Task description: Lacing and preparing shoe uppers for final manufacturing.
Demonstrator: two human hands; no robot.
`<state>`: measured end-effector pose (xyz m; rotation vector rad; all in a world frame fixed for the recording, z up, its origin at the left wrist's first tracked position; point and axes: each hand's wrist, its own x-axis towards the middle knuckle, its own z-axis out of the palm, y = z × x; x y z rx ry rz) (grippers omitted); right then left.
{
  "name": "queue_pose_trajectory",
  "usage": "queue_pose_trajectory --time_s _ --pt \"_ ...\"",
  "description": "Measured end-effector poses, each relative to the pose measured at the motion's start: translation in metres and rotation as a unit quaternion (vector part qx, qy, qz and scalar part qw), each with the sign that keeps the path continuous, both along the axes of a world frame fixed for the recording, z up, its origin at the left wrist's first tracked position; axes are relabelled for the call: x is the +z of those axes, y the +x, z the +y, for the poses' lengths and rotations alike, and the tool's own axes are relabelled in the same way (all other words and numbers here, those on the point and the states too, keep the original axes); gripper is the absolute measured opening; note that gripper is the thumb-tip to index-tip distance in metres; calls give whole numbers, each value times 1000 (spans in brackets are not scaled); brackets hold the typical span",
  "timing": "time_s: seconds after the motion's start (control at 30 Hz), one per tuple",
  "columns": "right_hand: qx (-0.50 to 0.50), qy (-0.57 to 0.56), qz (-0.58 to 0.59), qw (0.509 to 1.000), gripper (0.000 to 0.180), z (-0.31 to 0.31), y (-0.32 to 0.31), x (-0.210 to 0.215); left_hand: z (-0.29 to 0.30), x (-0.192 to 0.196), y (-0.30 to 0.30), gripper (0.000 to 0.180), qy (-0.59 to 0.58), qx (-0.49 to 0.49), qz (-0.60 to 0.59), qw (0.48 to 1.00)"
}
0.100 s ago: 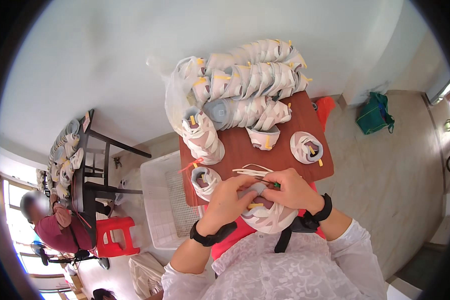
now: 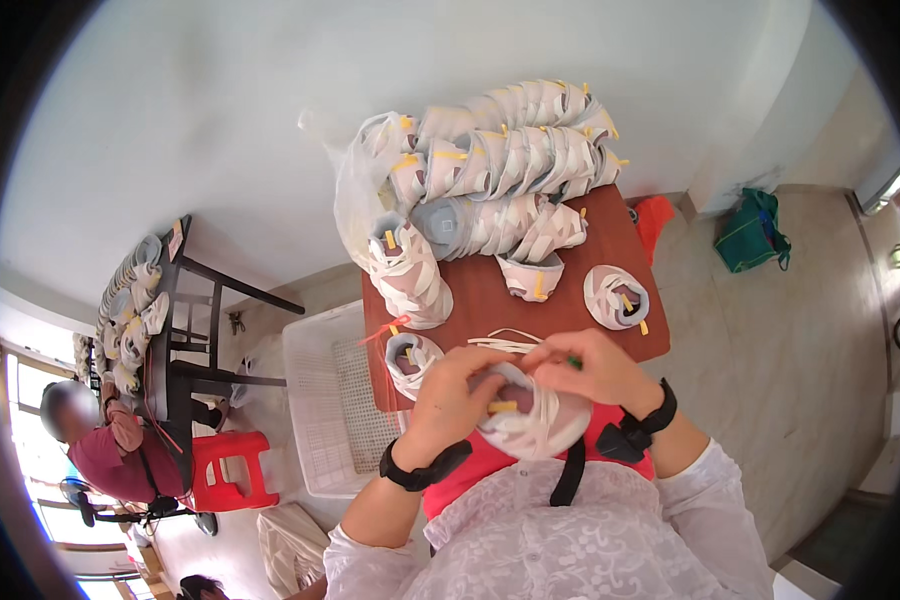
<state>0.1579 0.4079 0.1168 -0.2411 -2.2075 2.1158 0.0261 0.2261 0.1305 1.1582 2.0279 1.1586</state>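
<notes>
In front of my body I have a white-and-pink shoe upper point(image 2: 536, 432) with a grey lining, white laces and a yellow pull tab. My left hand point(image 2: 448, 398) is closed on its left rim, fingers curled over the collar. Close above its right side is my right hand point(image 2: 595, 372), fingers bent round a small green-handled tool point(image 2: 574, 362), whose tip is hidden. Loose white laces point(image 2: 505, 340) lie on the brown table just beyond my fingers. Left of my left hand stands another shoe upper point(image 2: 410, 362); a further one point(image 2: 616, 297) sits at the table's right.
Rows of nested shoe uppers point(image 2: 510, 165) and a clear plastic bag point(image 2: 355, 195) fill the far side of the brown table point(image 2: 610, 235). A white basket point(image 2: 320, 400) stands at left. Farther left are a red stool point(image 2: 232, 470) and a co-worker point(image 2: 120, 460) beside more uppers.
My right hand has moved up and to the right, off the collar, with the green-handled tool. The shoe upper has tilted, so more of its opening shows. My left hand has barely moved.
</notes>
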Motion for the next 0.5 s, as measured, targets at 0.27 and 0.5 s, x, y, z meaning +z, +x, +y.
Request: queue_pose_trajectory --time_s 0.27,0.5 --pt "-148 31 -16 988 48 -17 19 -19 -1 -20 4 26 55 127 -75 988" --pt "-164 -121 -34 978 43 -20 18 -13 -3 -15 8 25 85 75 134 984"
